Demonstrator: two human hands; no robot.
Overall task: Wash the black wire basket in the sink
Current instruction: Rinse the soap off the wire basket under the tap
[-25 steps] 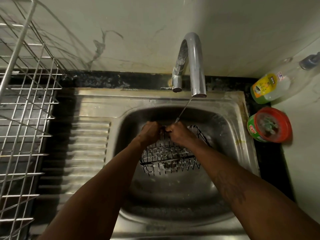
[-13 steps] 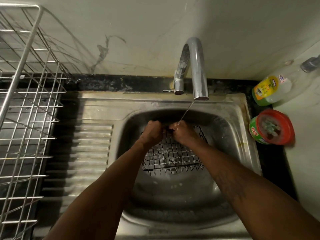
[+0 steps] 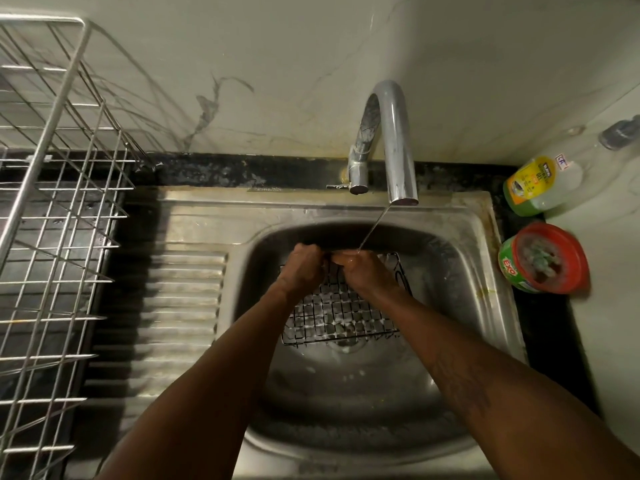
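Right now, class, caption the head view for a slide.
Left hand and right hand grip a black wire basket under the running chrome tap in a steel sink.

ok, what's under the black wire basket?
Through the black wire basket mesh: wet sink floor and the drain at its near edge. The left hand and right hand cover its far part.

Lying in sink, below tap: wire basket. Standing left of sink: drying rack. Right: tub, bottle behind it.
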